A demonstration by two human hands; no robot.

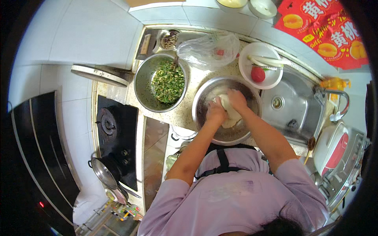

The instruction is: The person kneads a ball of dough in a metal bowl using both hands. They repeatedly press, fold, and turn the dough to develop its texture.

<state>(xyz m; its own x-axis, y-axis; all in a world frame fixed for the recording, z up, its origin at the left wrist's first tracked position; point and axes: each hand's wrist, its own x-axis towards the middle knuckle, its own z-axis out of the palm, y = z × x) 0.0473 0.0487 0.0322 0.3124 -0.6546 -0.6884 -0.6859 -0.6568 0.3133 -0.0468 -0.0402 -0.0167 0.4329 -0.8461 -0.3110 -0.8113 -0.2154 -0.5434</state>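
Observation:
A pale lump of dough lies in a wide stainless steel bowl on the speckled counter. My left hand presses on the dough's left side with its fingers bent. On the upper right part of the dough rests my right hand, slightly blurred, its fingertips partly hidden. To the left stands a steel pot holding a chopped green filling, with what look like utensil handles at its upper rim.
Behind the bowl lies a clear plastic bag. A white basin with a red round item and a peeler or grater overlaps the edge of the steel sink. A black gas stove is at left, a small bowl at the back.

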